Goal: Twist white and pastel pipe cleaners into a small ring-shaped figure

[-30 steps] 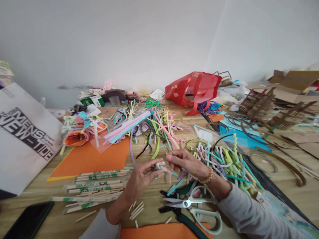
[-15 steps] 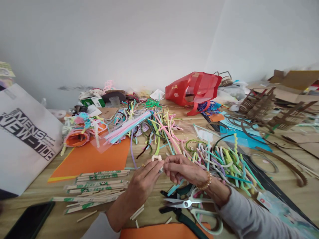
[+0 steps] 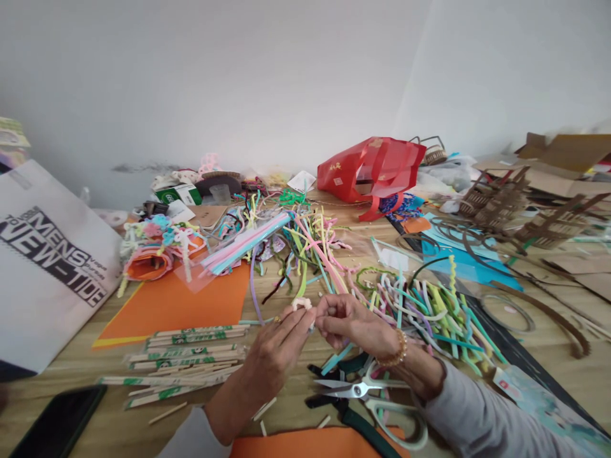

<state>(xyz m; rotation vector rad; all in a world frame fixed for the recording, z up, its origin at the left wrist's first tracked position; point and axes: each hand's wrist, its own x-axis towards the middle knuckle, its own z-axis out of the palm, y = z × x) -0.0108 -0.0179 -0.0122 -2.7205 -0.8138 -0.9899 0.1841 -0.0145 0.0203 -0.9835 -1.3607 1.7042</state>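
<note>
My left hand (image 3: pixel 281 340) and my right hand (image 3: pixel 351 321) meet over the middle of the table, fingertips together. Above the left fingers pokes a small cream-white fuzzy piece (image 3: pixel 301 303), curled like a bent pipe cleaner; the left hand is closed on it. The right thumb and forefinger are pinched at its right side, and what lies between them is hidden. A speck of pale blue shows under the left fingertips. Just below the right hand lie white-handled scissors (image 3: pixel 358 389), on top of dark green-handled pliers (image 3: pixel 365 432).
Wrapped chopsticks (image 3: pixel 186 350) and a phone (image 3: pixel 57 420) lie at left, near an orange sheet (image 3: pixel 191 305). Bundled pipe cleaners (image 3: pixel 248 242) lie behind the hands, more loose pipe cleaners (image 3: pixel 434 312) to the right. A red bag (image 3: pixel 348 168) stands at the back, a white bag (image 3: pixel 52 273) far left.
Both hands stay almost in place over the table. The right fingers have shifted slightly up at the cream-white piece, and a little more of its loop shows.
</note>
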